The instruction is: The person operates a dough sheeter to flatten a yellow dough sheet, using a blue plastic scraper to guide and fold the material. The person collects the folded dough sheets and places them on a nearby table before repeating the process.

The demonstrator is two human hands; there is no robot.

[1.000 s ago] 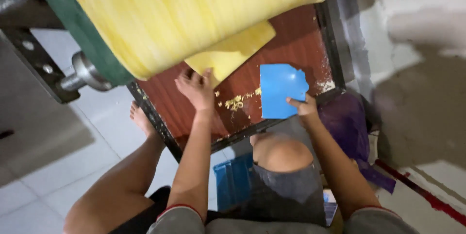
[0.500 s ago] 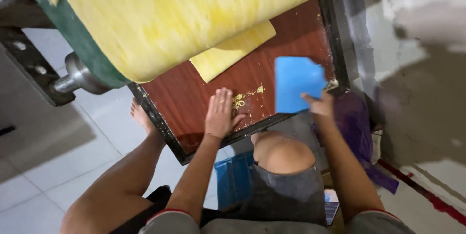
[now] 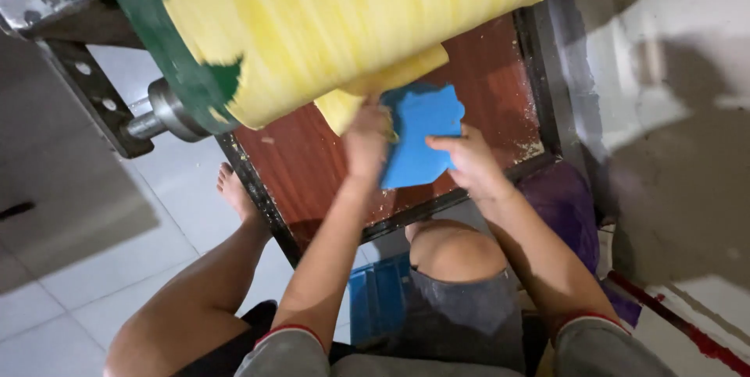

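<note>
We are at the scraping step: our right hand (image 3: 469,162) grips the blue scraper (image 3: 418,139), our left hand (image 3: 367,139) fingers press its edge (under the yellow sheet (image 3: 351,107)). Next needs a steady push.

1. Big yellow roller (image 3: 351,25) fills the top of the frame, green end (image 3: 183,72) at left, metal shaft (image 3: 148,119) sticking out lower left.
2. Brown tray (image 3: 312,166) sits below it, centre frame, with crumbs (image 3: 531,146) at its right edge.
3. Right hand (image 3: 469,162) grips a blue scraper (image 3: 418,139) flat on the tray.
4. Left hand (image 3: 367,142) rests at the scraper's left edge, touching the yellow sheet (image 3: 340,107) hanging off the roller.
</note>
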